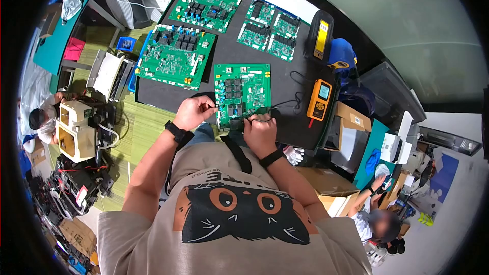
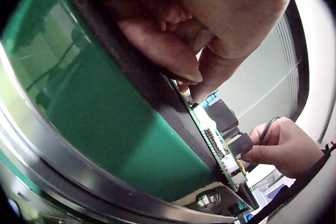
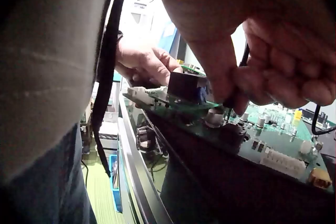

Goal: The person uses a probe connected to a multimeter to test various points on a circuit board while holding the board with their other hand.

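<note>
The green circuit board [image 1: 242,91] lies on the black table [image 1: 285,79], straight ahead of you. Your left hand [image 1: 192,113] sits at its left edge, thumb and fingers pinched on a thin dark piece [image 2: 181,75] there. Your right hand [image 1: 260,131] is at the near edge, fingers curled tight round a black probe lead [image 3: 244,55], its tip down on the board. An orange meter [image 1: 319,99] rests to the right.
</note>
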### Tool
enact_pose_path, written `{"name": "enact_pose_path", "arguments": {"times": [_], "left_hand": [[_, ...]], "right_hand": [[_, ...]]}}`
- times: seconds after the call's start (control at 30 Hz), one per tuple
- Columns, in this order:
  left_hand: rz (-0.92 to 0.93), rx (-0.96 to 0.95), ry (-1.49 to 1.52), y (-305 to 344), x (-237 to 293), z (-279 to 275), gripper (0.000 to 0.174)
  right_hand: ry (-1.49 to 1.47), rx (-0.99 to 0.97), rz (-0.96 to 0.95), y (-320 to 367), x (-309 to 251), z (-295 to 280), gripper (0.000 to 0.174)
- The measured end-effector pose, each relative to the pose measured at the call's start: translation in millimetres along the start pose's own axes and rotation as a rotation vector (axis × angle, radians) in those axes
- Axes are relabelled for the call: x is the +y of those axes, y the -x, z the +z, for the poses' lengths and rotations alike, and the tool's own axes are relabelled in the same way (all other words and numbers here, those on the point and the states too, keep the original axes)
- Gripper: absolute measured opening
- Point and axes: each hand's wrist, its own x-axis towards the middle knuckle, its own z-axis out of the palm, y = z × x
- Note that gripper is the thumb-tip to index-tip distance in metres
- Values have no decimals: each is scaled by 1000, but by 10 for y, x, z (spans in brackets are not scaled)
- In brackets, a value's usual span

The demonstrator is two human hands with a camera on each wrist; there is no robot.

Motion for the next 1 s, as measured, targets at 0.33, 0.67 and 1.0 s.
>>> {"name": "enact_pose_path", "arguments": {"times": [0.33, 0.67, 1.0], "left_hand": [[-5, 29, -19, 6, 10, 13, 11], [4, 34, -41, 6, 11, 19, 12], [-8, 37, -26, 2, -36, 38, 12]], "right_hand": [[21, -1, -2, 20, -5, 23, 16], [-18, 60, -46, 65, 79, 43, 13], [-51, -43, -103, 47, 99, -87, 13]]}}
